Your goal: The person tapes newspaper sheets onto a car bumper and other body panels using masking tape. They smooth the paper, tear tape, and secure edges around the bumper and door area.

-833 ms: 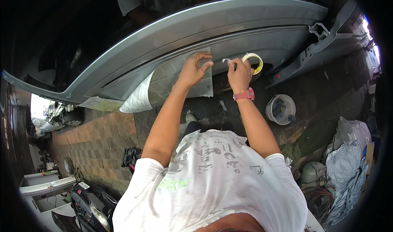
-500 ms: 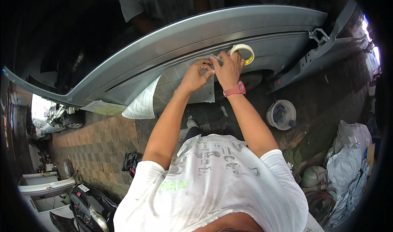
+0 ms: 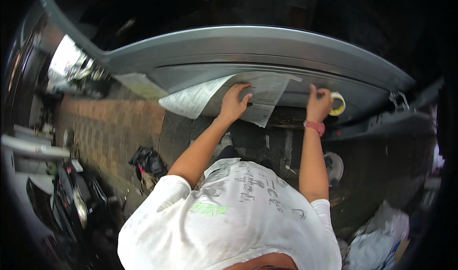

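Note:
A sheet of newspaper [image 3: 274, 94] hangs along the lower part of a grey car door [image 3: 257, 46], its left part curling away from the panel. My left hand [image 3: 233, 103] lies against the sheet with thumb and fingers apart. A short strip of masking tape [image 3: 295, 78] sits at the sheet's upper right corner. To the right of the sheet, my right hand [image 3: 318, 107] has its fingers bent and carries a roll of masking tape [image 3: 338, 104] at its outer side. Whether its fingertips touch the panel I cannot tell.
Another paper sheet [image 3: 141, 85] hangs at the panel's left end. Behind my right forearm stands a white bucket [image 3: 336, 167]. A dark bag [image 3: 149, 161] lies on the tiled floor, with car parts [image 3: 78, 198] at the lower left and grey plastic sheeting [image 3: 374, 241] at the lower right.
My hands, close together at the paper's upper edge before, are now apart. The right one has moved right with the tape roll; the left has flattened onto the newspaper. The view has shifted.

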The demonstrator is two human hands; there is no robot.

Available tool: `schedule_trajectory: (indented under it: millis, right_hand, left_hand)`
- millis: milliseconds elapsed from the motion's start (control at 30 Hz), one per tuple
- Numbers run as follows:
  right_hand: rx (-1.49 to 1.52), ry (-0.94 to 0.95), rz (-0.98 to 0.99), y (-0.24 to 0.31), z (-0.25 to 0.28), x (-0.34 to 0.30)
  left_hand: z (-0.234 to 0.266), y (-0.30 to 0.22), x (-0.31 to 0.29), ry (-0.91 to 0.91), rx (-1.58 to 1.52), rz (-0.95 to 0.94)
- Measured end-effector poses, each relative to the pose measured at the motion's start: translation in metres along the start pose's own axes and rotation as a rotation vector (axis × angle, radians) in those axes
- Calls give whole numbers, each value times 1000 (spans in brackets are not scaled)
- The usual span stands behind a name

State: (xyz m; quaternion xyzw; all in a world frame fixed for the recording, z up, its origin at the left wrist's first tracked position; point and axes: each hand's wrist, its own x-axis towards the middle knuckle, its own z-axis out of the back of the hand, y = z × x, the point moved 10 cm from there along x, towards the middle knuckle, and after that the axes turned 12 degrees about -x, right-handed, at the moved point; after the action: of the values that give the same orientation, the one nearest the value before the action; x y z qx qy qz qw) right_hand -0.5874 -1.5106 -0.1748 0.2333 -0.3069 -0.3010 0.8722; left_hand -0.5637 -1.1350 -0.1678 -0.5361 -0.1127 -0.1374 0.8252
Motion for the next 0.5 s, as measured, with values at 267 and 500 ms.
schedule_trajectory:
  millis: [267, 500]
  right_hand:
    - [119, 308, 58, -72, -43, -123]
    - [124, 517, 142, -68, -54, -232]
  left_hand:
    - [105, 120, -55, -330, 164, 382]
    - [240, 105, -24, -649, 138, 241]
